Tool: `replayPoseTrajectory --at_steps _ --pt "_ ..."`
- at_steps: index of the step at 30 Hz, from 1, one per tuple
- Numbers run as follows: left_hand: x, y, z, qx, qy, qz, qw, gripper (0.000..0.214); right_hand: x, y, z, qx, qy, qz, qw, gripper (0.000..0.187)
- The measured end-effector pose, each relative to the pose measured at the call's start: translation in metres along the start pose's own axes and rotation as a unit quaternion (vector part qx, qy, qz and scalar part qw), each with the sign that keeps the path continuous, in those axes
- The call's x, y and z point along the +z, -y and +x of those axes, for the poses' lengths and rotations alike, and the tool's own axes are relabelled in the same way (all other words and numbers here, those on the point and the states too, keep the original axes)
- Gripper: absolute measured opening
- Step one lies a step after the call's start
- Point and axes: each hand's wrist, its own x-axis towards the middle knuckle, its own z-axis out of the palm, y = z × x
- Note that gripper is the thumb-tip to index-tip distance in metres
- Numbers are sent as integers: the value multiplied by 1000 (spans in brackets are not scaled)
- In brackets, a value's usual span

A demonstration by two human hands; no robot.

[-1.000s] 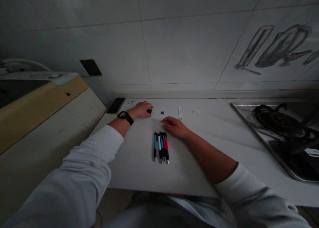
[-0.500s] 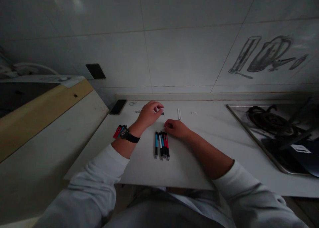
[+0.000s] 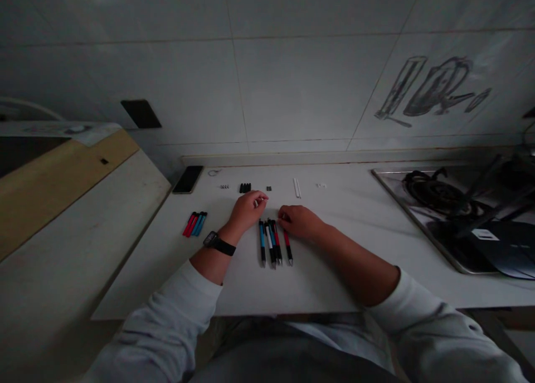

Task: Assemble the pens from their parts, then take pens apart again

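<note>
My right hand (image 3: 301, 221) is closed, its fingertips on the top end of a red pen (image 3: 288, 248) with a black grip. That pen lies a little apart from the other pens (image 3: 271, 243), which are blue, white and red and lie side by side. Left of their top ends, my left hand (image 3: 249, 207) hovers with fingers curled and thumb near the fingertips; whether something small is between them is hidden. A watch (image 3: 212, 239) is on the left wrist. Just beyond this hand lie black grips (image 3: 245, 188) and small dark pieces (image 3: 269, 188).
Red and blue pen barrels (image 3: 195, 224) lie at left, below a phone (image 3: 188, 179). Along the back are springs (image 3: 224, 187), a ring (image 3: 214, 172), white refill tubes (image 3: 297, 188) and small white pieces (image 3: 321, 185). A gas stove (image 3: 422, 227) borders the right.
My left hand has drawn back toward me from the small dark pieces, uncovering the black grips. The red pen under my right hand has shifted right, away from the group.
</note>
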Motion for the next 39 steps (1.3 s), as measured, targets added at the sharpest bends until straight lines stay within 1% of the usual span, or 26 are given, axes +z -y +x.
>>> replayPoseTrajectory --at_steps 3,6,8,10,11,12,14,16,18,20,21,22,23,25,26,28,30,31,34,37,39 --pt "0 0 1 8 8 8 1000 12 0 0 -2 4 1 -20 1000 15" --pt "-1 -1 1 15 16 16 1000 13 -1 -2 -2 16 -17 -27 999 19" --pt "-2 -2 1 17 20 19 999 13 -4 -7 0 28 -38 2 999 21" --pt "-2 -3 0 17 21 11 1000 14 -8 -13 4 45 -58 80 994 20" --pt "-2 -5 0 17 20 2 1000 15 -11 -16 6 55 -68 141 986 20" --pt "-2 -6 -1 18 20 -11 1000 17 -14 -19 8 63 -79 211 972 20" --pt "1 -9 -3 17 28 -48 998 22 -18 -24 12 67 -108 346 930 22" --pt "3 -14 -5 8 54 -100 993 26 -20 -26 15 52 -141 430 890 25" --pt "5 -19 -7 -9 106 -160 981 30 -19 -24 15 26 -164 460 872 28" --pt "6 -23 -9 -24 162 -205 965 34 -18 -20 15 -4 -170 464 869 30" --pt "6 -25 -10 -28 181 -216 959 36 -17 -18 14 -17 -172 463 869 32" --pt "6 -26 -10 -28 187 -221 957 37 -16 -15 13 -26 -175 462 869 34" --pt "5 -27 -10 -26 178 -223 958 37 -15 -13 12 -31 -178 461 869 36" --pt "3 -28 -8 -31 134 -236 962 37 -12 -9 10 -33 -175 462 868 42" --pt "3 -28 -7 -39 111 -251 961 38 -9 -7 9 -36 -162 461 872 44" --pt "2 -26 -6 -69 73 -294 951 40 -4 -6 9 -50 -116 450 884 44" --pt "2 -24 -5 -98 50 -332 937 43 2 -5 9 -62 -78 428 899 40" --pt "2 -24 -5 -107 41 -343 932 43 4 -5 10 -63 -71 417 904 37" --pt "2 -21 -3 -117 22 -356 927 42 3 -8 11 -53 -88 404 909 32" --pt "-4 -18 0 -111 -8 -358 927 38 -3 -14 13 -30 -123 408 904 34" --pt "-11 -16 1 -100 -19 -341 934 34 -6 -19 14 -12 -144 416 898 36"
